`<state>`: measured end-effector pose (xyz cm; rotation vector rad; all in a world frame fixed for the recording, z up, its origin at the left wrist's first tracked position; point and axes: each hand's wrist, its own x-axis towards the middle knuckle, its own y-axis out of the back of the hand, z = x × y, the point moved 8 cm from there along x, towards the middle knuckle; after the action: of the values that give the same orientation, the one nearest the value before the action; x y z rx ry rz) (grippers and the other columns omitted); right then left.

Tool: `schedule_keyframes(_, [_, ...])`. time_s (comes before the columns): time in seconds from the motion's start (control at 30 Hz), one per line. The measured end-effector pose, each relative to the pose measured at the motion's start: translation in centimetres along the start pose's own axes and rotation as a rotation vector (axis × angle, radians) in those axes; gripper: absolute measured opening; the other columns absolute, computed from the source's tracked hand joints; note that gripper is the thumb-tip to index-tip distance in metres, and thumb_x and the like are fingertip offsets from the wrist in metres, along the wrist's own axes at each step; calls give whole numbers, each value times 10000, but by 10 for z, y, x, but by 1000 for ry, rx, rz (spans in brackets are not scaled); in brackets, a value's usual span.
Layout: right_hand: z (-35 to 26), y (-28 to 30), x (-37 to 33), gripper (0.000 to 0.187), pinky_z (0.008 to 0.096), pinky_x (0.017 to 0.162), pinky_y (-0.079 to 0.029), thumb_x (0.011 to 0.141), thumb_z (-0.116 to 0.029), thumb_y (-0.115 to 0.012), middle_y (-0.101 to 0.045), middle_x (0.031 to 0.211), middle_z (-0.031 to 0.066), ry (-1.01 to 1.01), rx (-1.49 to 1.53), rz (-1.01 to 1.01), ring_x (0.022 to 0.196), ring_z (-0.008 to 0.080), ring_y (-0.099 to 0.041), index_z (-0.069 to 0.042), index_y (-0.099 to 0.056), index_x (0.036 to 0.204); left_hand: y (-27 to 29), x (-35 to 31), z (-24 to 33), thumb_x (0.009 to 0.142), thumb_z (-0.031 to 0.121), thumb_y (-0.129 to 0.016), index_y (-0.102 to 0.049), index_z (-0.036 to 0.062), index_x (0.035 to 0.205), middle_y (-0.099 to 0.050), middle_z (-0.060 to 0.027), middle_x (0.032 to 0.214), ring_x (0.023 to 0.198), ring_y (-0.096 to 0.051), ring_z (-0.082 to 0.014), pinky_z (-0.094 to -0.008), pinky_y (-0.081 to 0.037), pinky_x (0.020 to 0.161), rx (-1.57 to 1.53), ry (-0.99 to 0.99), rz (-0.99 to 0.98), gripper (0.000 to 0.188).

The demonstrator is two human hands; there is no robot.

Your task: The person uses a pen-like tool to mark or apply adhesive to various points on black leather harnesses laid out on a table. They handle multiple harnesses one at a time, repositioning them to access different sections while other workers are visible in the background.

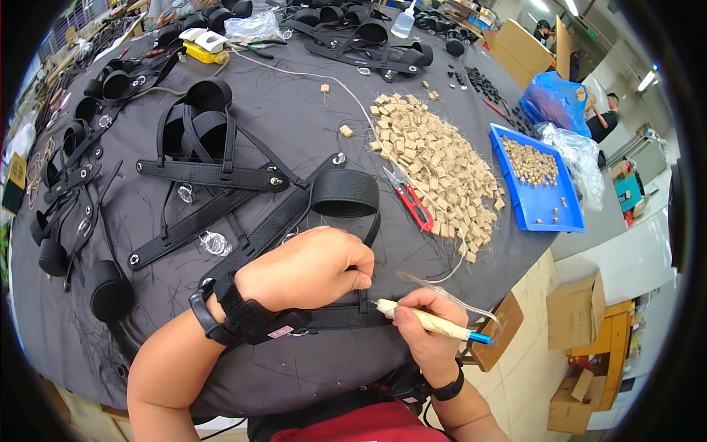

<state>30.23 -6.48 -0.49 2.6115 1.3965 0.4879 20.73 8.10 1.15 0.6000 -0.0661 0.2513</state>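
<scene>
My right hand (433,352) grips a pen-shaped tool (423,320), wrapped in cream tape with a blue end and a thin cord. The tool's tip meets or nearly meets a narrow upright loop on a black leather strap (335,317). Just above that loop, my left hand (309,267) is closed in a pinch; what its fingers hold, if anything, is hidden. Beyond the left hand stands a round black leather cuff (345,193), joined to more straps. A red snips-like cutter (414,204) lies beside a heap of small tan blocks (434,166).
A blue tray (524,202) with more tan blocks sits at the table's right edge. Black strap assemblies (213,177) cover the left and far side. A yellow-and-white device (204,46) and a clear bottle (403,22) stand farther back. Loose black threads litter the cloth.
</scene>
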Motion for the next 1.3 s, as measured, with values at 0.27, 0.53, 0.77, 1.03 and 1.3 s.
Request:
schedule_keyframes(0.27, [-3, 0, 0, 145, 217, 557, -452, 811, -70, -791, -662, 718, 30, 44, -85, 14, 608, 63, -572, 0, -680, 872, 0, 0, 0, 800, 76, -622, -686, 4, 841, -683, -172, 828, 821, -660, -355, -416, -514, 738, 6, 5, 4, 105])
schedule_keyframes(0.53, [-9, 0, 2, 163, 230, 543, -443, 808, -97, -795, -643, 689, 29, 70, -122, 18, 582, 75, -561, -3, -670, 856, 0, 0, -1, 802, 74, -617, -683, -2, 839, -678, -173, 809, 806, -655, -352, -411, -509, 722, -20, 2, -2, 107])
schedule_keyframes(0.77, [-8, 0, 2, 157, 228, 538, -440, 813, -97, -791, -637, 681, 23, 83, -111, 24, 574, 71, -558, -10, -666, 851, -1, 1, -3, 837, 108, -683, -682, -2, 889, -678, -147, 861, 846, -649, -324, -399, -503, 755, -5, 39, -52, 122])
schedule_keyframes(1.03, [-12, -1, 3, 152, 220, 538, -438, 824, -94, -785, -637, 684, 20, 85, -72, 29, 582, 60, -557, -7, -662, 847, -3, 0, -5, 851, 111, -702, -681, -3, 910, -687, -129, 895, 872, -657, -301, -386, -510, 785, 1, 61, -82, 131])
schedule_keyframes(1.3, [-8, -1, 2, 153, 222, 544, -444, 815, -80, -786, -641, 691, 28, 60, -40, 25, 586, 68, -565, -2, -661, 854, -2, 1, -5, 842, 113, -672, -681, 1, 877, -680, -157, 850, 826, -649, -331, -402, -503, 739, -37, 26, -36, 118])
